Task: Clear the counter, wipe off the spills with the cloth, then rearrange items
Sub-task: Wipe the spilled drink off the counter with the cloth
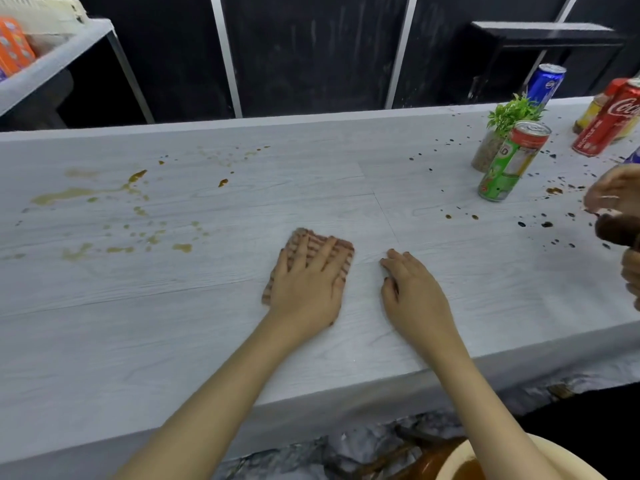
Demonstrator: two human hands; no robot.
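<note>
A folded striped brown cloth [341, 249] lies on the pale wood-grain counter [207, 306], and my left hand [306, 282] presses flat on it with straight fingers. My right hand [412, 289] rests flat on the bare counter just right of the cloth, holding nothing. Yellow-brown spills [69, 195] spread over the counter's left part. Dark drops [547, 223] dot the right part. A green and red can [512, 164], a small potted plant [502, 133], a blue can [547, 84] and a red cola can [609, 123] stand at the far right.
Another person's hands [613, 195] hold a dark object [616, 230] at the right edge. A yellow bottle [592, 112] stands behind the cola can. A shelf with orange packs [14, 46] is at the far left. A tan basin [485, 459] sits below the counter's front edge.
</note>
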